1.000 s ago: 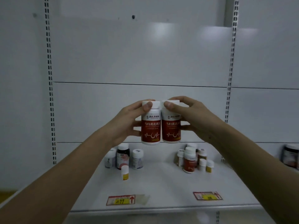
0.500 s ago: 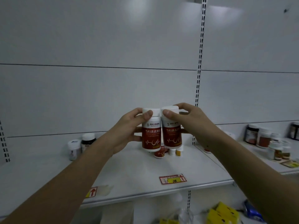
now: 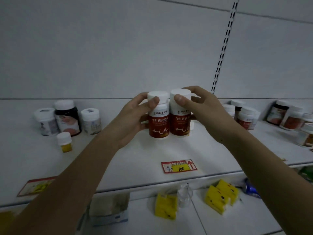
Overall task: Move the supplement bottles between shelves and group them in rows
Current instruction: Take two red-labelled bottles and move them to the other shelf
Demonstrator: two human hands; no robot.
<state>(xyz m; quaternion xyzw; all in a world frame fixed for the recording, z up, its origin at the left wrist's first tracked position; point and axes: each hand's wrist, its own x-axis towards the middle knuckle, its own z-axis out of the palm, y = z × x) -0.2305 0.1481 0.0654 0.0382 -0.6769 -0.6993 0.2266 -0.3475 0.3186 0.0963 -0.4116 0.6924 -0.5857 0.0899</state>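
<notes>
Two matching supplement bottles with white caps and red labels stand side by side, upright, just above the white shelf [image 3: 152, 150]. My left hand [image 3: 133, 116] grips the left bottle [image 3: 158, 122], thumb on its cap. My right hand [image 3: 201, 109] grips the right bottle [image 3: 179, 121] the same way. The two bottles touch each other. On the shelf at the left stand a dark bottle [image 3: 67, 117], two white bottles [image 3: 45, 122] [image 3: 91, 121] and a small yellow-labelled bottle [image 3: 64, 141]. More red-labelled bottles [image 3: 245, 117] stand to the right, partly hidden by my right arm.
A red and yellow price tag [image 3: 178, 166] lies near the shelf's front edge, another [image 3: 36, 185] at the left. Further bottles [image 3: 286, 116] crowd the neighbouring shelf at the right. On the shelf below lie yellow packets [image 3: 166, 207] [image 3: 220, 194] and a small clear bottle [image 3: 184, 194].
The two held bottles have come down toward the shelf, still side by side. My view has tilted downward and shifted, so the lower shelf and the left bottle group show more.
</notes>
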